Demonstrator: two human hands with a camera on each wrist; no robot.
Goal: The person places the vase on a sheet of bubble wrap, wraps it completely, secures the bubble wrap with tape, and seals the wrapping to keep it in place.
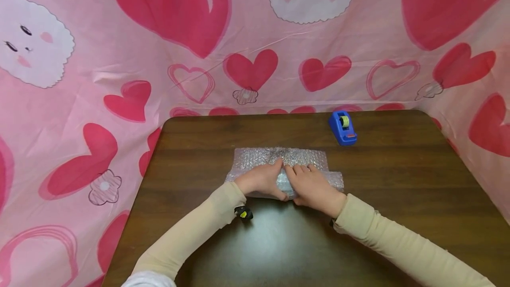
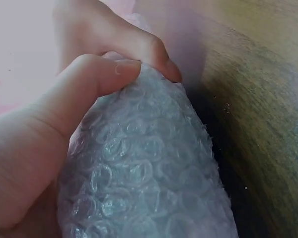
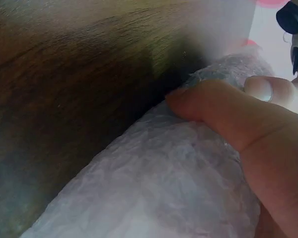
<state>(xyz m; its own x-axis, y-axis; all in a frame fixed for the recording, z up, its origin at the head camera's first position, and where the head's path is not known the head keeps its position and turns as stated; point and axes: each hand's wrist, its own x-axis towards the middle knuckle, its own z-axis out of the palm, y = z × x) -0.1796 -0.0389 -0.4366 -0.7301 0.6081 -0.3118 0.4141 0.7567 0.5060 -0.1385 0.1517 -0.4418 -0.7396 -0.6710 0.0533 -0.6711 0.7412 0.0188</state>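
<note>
A roll of bubble wrap [image 1: 284,185] lies across the middle of the table, with a flat sheet of it [image 1: 255,156] spread behind. Both hands grip the roll close together near its middle. My left hand [image 1: 263,178] has its thumb along the near side and its fingers over the top. The right hand [image 1: 312,187], with a ring on one finger, curls over the roll just to the right. In the left wrist view the bubbly surface [image 2: 149,163] fills the lower middle, both thumbs meeting at its top. Whatever the wrap encloses is hidden.
A blue tape dispenser [image 1: 343,128] stands at the back right of the brown wooden table [image 1: 191,136]. Pink cloth printed with hearts [image 1: 251,70] hangs behind and beside the table. A small black device [image 1: 243,212] sits at the left wrist.
</note>
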